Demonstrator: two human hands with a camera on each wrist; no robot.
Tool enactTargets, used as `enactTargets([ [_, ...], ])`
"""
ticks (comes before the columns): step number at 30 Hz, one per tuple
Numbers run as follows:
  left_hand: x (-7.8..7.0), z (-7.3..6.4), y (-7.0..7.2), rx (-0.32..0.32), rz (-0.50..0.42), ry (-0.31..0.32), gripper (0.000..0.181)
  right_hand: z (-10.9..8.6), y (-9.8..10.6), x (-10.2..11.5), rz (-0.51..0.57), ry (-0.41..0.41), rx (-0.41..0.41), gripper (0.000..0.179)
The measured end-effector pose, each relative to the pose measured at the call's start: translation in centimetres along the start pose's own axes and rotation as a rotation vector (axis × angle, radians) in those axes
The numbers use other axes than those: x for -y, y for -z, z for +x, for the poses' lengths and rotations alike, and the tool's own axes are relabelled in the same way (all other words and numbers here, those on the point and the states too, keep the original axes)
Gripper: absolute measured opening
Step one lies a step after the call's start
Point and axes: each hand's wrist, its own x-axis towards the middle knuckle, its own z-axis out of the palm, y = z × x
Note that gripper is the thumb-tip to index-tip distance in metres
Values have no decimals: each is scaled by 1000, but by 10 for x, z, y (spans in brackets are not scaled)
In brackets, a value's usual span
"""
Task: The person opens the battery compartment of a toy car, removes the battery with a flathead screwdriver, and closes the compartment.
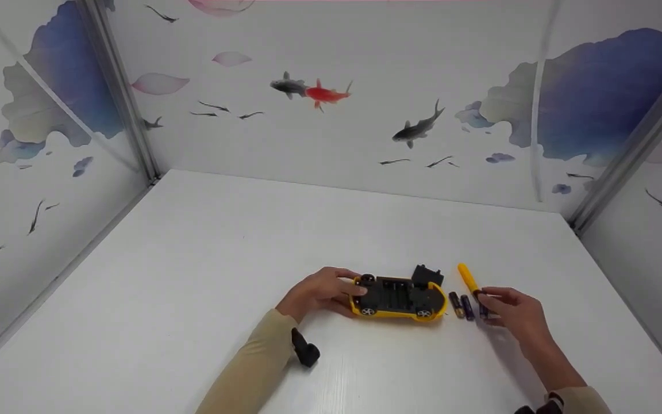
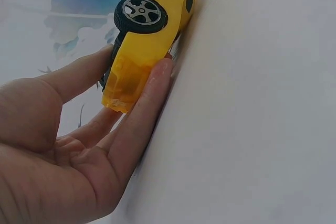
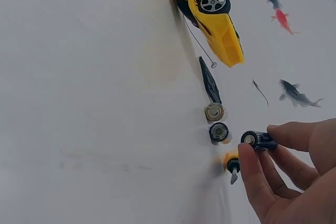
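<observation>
A yellow toy car [image 1: 405, 315] lies upside down, its black underside and open battery compartment [image 1: 395, 293] facing up. My left hand [image 1: 325, 287] grips one end of it, thumb on the underside and fingers along the body below. In the right wrist view my right hand [image 3: 289, 169] pinches a dark battery [image 3: 258, 140] between thumb and fingers, raised off the table. Two more batteries, one dark and gold [image 3: 214, 112] and one dark [image 3: 219, 132], lie side by side between the car and this hand. A yellow-handled screwdriver [image 1: 468, 277] lies just beyond the right fingers.
A black battery cover [image 1: 427, 275] sits behind the car's right end. A thin wire with a looped tip [image 3: 213, 65] sticks out by the car. White panels printed with fish [image 1: 331, 94] enclose the white table [image 1: 239, 230] at the back and both sides.
</observation>
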Motion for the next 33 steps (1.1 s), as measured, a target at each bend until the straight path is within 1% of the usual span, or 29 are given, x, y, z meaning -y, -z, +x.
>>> enactTargets([
  [4,0,0,0,0,3,1,55,1,0,1,-17,-11,13,55],
  [11,-1,1,1,2,5,6,55,0,-2,4,-100,-62,29,56],
  [14,-1,0,1,-1,4,9,54,0,-3,3,-120,-77,29,58],
  [18,-1,0,0,-8,3,13,54,0,-4,1,-128,-69,26,57],
  [24,0,0,0,-16,7,15,56,-1,-7,0,-113,-35,-5,47],
  [28,0,0,0,-16,8,17,56,-2,-8,1,-92,-35,-14,45],
  [33,-1,-1,0,-16,5,14,56,-3,-9,2,-100,-29,-15,43],
])
